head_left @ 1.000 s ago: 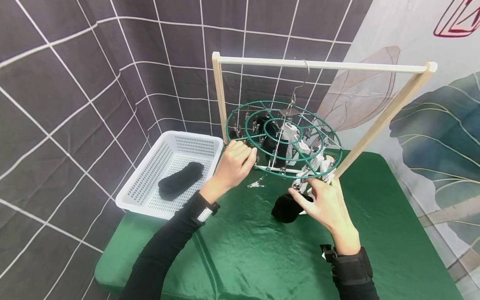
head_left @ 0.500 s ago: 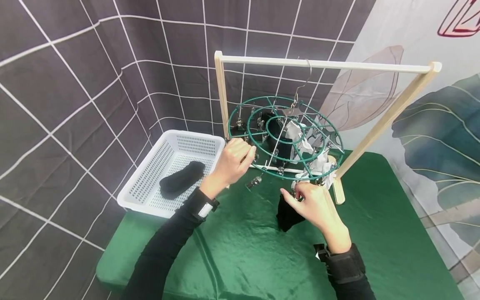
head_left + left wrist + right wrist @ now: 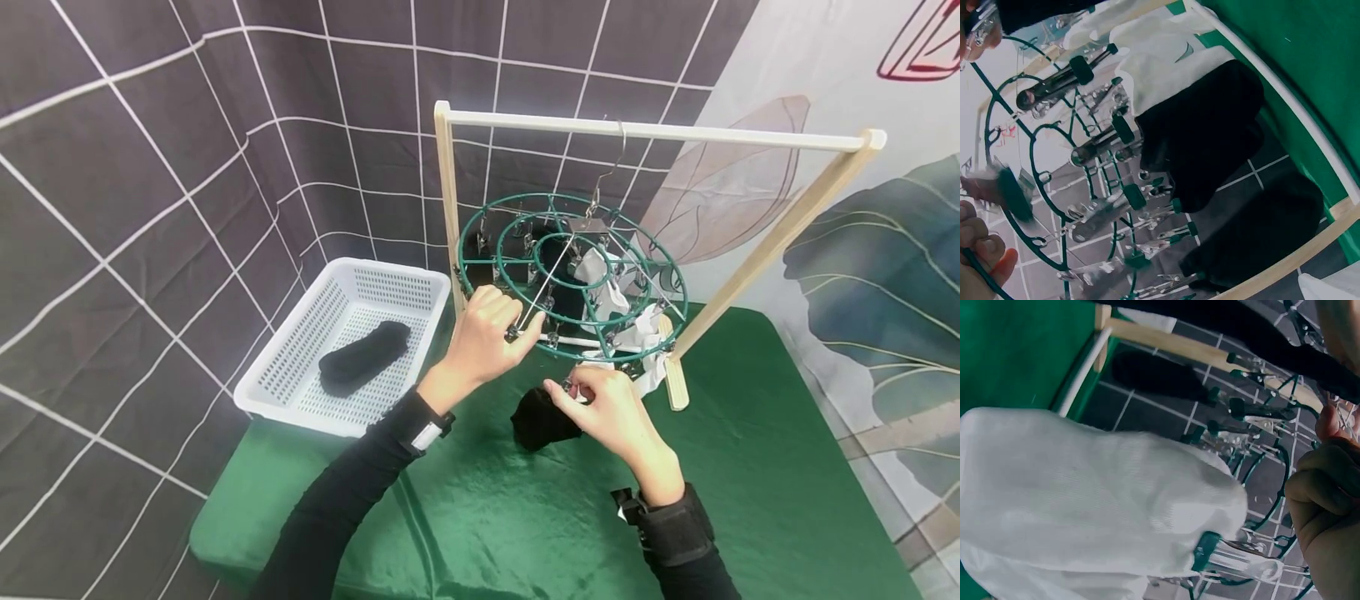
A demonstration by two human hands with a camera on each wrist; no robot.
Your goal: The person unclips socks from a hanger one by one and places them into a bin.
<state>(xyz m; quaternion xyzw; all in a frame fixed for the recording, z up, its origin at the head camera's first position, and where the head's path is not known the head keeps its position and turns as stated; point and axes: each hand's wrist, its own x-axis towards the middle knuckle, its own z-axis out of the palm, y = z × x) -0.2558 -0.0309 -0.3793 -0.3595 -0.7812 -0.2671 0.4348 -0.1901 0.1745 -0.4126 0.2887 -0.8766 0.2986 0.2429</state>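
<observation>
A round green clip hanger (image 3: 480, 287) hangs from a rack's white bar. My left hand (image 3: 489, 340) is at its near left edge; in the left wrist view the curled fingers (image 3: 988, 247) grip the green ring. My right hand (image 3: 611, 412) is below the near rim. It pinches a metal clip (image 3: 1349, 417), with a black sock (image 3: 543, 419) beside the fingertips; whether the clip bites the sock is hard to see. Black socks (image 3: 1210, 134) and white socks (image 3: 1097, 494) hang from other clips (image 3: 1244, 557) on the hanger.
A white perforated basket (image 3: 258, 379) stands on the left with one dark sock (image 3: 365, 358) inside. The wooden rack (image 3: 780, 233) stands on a green-covered table (image 3: 480, 533). Behind hang a dark gridded cloth (image 3: 360, 75) and a patterned one (image 3: 885, 250).
My right hand has moved left with the black sock, which swings left. The left hand has shifted slightly right along the near rim. The hanger has turned a little.
</observation>
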